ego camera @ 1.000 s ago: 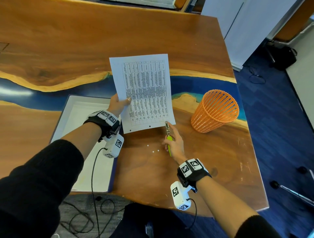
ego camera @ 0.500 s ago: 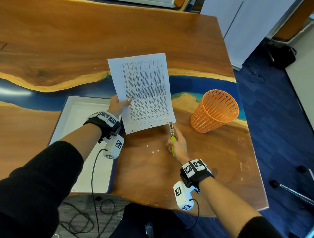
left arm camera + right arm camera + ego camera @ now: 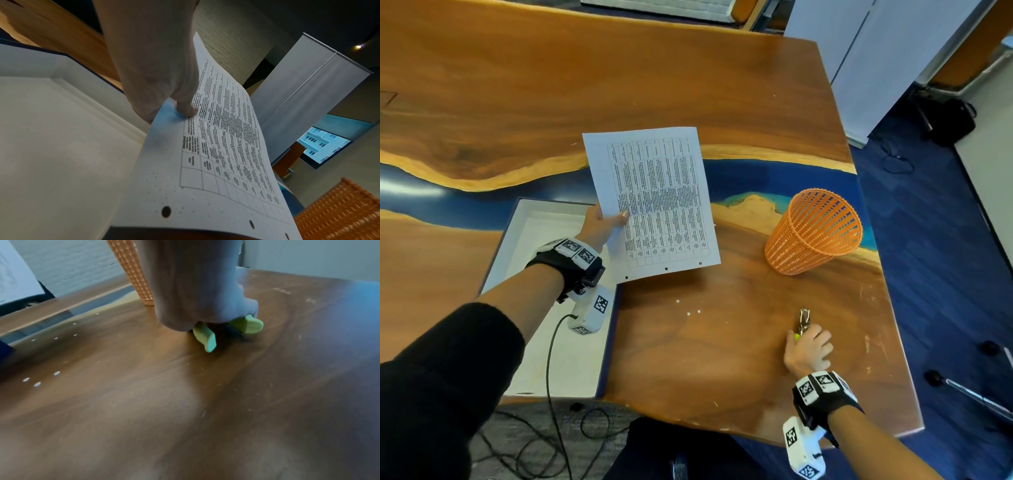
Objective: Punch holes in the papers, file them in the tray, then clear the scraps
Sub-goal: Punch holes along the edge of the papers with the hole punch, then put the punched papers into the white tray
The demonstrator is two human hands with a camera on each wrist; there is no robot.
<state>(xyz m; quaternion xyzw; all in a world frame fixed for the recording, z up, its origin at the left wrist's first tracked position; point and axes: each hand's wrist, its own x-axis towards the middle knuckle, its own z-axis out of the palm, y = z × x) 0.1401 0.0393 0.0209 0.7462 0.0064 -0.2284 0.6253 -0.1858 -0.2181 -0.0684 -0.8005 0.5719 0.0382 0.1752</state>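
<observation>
My left hand [image 3: 602, 222] pinches a printed sheet [image 3: 657, 198] by its left edge and holds it above the table, thumb on top. Three punched holes run along the sheet's near edge [image 3: 166, 211]. The white tray [image 3: 544, 308] lies under my left wrist at the table's front left. My right hand [image 3: 808, 346] is low at the front right of the table and grips a hole punch [image 3: 803, 320] with green handles [image 3: 205, 337], which touch the wood. Three small white paper scraps [image 3: 688, 310] lie between the hands.
An orange mesh basket [image 3: 815, 233] stands on the table right of the sheet. The table's right edge [image 3: 887, 308] drops to blue carpet. Black cables hang below the front edge by my dark sleeve.
My right hand has carried the punch from the sheet's near right corner down and to the right, onto the table. The sheet now shows a third hole and has shifted slightly left.
</observation>
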